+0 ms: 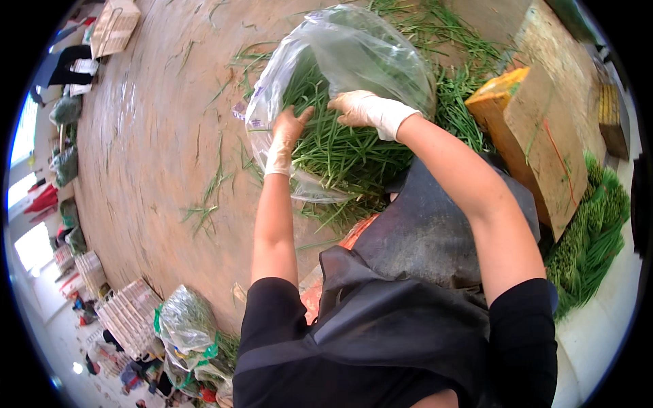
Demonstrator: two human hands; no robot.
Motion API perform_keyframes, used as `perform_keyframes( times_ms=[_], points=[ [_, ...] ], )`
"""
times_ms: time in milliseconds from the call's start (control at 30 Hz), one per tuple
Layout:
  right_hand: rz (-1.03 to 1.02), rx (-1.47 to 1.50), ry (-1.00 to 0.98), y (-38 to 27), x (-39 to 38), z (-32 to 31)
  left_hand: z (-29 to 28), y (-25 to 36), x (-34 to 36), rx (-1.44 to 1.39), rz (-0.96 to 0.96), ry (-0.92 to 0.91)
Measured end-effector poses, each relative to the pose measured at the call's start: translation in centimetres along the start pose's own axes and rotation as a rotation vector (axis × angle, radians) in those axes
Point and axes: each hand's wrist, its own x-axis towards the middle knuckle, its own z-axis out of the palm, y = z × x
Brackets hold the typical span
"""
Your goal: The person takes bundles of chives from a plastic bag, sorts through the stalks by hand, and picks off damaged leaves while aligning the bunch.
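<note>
A big clear plastic bag (401, 75) lies with its mouth toward me, filled with long green leafy stalks (360, 153). Both my hands wear thin pale gloves. At the left side of the bag's mouth is my left hand (291, 129), thumb and fingers apart, touching the stalks near the rim. Over the middle of the mouth reaches my right hand (364, 110), palm down above the greens, its fingers spread with nothing seen gripped. Part of each hand's underside is hidden. A dark apron (435, 224) covers my lap just below the bag.
Loose stalks (452, 34) lie behind and right of the bag. A wooden board (544, 143) with a yellow edge stands at right, beside a heap of bundled greens (592, 238). Woven baskets (132, 316), a filled plastic bag (187, 319) and a person (64, 68) are at left.
</note>
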Motion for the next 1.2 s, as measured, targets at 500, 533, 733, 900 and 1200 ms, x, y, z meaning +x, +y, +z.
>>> perform_keyframes(
  times_ms=[500,533,733,900,1200],
  points=[
    [-0.126,-0.752,-0.151,-0.1,3.7,10.0,3.8,0.3,-9.7,0.093,0.208,-0.021],
    [-0.131,-0.746,-0.159,-0.3,4.0,10.0,2.7,-0.6,-9.0,0.142,0.172,0.033],
    [-0.126,-0.679,-0.262,-0.3,5.0,8.3,1.5,-4.5,-4.3,0.165,0.084,-0.075],
    [-0.193,-0.599,-0.248,-2.3,4.4,3.1,2.5,0.2,-7.0,0.349,0.048,-0.238],
    [-0.084,-0.581,-0.466,-2.2,5.6,7.8,4.7,-0.1,-10.5,0.296,0.191,-0.053]
  ],
)
